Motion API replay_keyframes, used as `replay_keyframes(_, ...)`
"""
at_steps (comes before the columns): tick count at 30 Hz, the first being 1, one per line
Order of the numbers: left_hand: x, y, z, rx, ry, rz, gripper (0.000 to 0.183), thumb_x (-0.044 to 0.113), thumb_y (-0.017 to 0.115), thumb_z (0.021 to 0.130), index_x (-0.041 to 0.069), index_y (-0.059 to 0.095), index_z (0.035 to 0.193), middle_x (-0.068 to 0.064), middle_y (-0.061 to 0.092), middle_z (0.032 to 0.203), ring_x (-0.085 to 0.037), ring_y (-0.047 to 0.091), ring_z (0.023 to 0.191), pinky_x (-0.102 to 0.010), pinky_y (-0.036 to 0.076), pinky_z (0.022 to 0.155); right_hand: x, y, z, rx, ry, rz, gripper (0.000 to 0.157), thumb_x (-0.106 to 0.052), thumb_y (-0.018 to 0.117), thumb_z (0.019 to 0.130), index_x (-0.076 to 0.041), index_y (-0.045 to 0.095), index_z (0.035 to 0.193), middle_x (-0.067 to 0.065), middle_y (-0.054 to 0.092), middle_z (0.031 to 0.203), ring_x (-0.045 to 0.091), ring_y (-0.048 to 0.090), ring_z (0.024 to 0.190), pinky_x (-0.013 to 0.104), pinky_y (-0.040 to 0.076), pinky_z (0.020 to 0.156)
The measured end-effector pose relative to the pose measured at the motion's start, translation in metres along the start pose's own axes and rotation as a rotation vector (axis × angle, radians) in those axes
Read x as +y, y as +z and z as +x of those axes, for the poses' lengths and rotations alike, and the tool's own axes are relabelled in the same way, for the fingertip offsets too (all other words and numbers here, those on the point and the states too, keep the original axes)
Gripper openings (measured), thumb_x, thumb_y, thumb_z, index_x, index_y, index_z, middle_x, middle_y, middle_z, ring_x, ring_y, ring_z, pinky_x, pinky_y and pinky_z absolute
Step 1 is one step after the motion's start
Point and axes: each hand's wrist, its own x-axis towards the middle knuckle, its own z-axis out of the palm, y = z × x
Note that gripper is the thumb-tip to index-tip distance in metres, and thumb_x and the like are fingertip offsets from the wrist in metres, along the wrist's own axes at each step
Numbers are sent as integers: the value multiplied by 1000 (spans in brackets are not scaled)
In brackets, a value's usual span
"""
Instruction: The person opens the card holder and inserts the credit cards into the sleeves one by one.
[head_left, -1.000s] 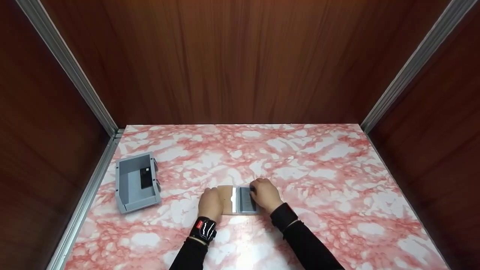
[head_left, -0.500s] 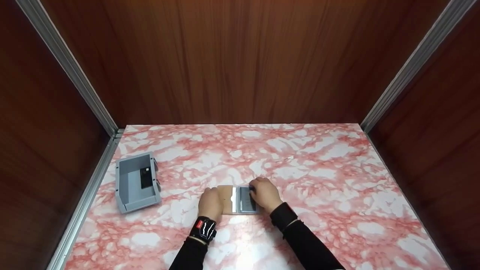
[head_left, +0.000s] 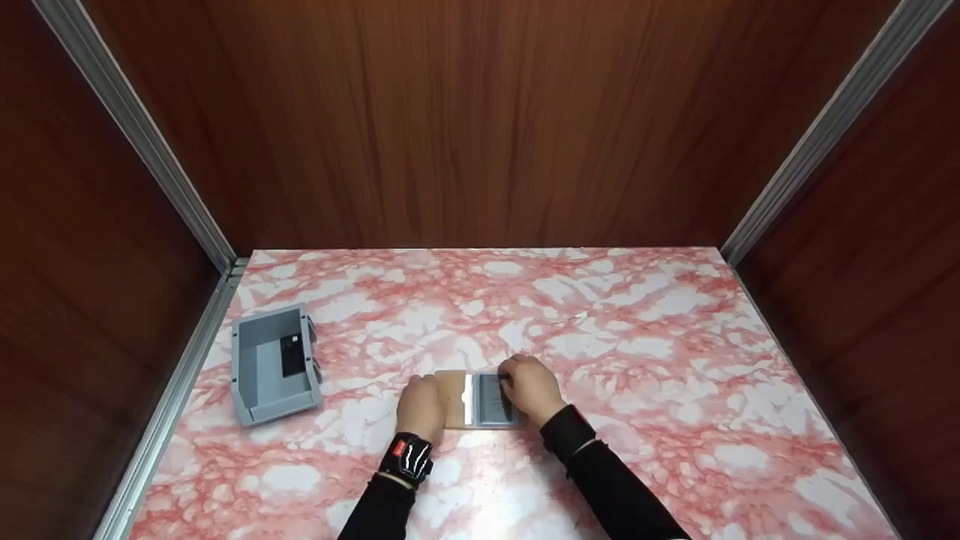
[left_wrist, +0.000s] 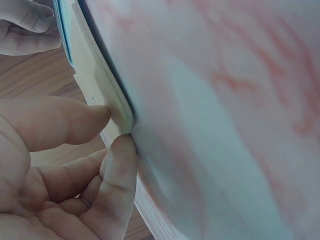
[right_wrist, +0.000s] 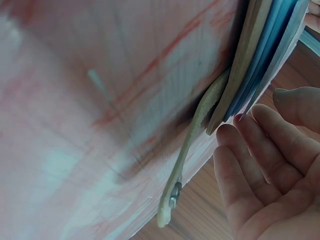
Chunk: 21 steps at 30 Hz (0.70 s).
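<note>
Wallet between left grip, pinching its corner, and right grip, hold unclear.

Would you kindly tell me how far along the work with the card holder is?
Done: the card holder lies open on the table. In hand: the left hand pinches its edge, while the right hand touches the sleeves. Remaining, probably: closing it, since the snap flap sticks out unfastened.

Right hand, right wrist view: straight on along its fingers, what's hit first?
Most likely the bluish sleeves of the tan holder: the right hand points at their edge from close up. Whether it touches them is unclear.
</note>
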Motion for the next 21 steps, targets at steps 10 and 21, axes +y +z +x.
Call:
replay_keyframes(10,-2,2,0,20,7,4,16,-5,54,86,-13,65,93,-22,59,80,-41,62,76,-51,51,73,-2,-1,3,28,29,-5,17,-5,77,76,-8,73,92,6,65,89,28,64,86,41,54,72)
replay_keyframes(21,-2,2,1,14,3,7,14,-5,55,85,-11,65,93,-21,58,80,-40,61,75,-50,51,72,-6,0,3,57,62,-3,10,-11,77,82,-6,73,90,7,60,83,29,62,78,42,53,67)
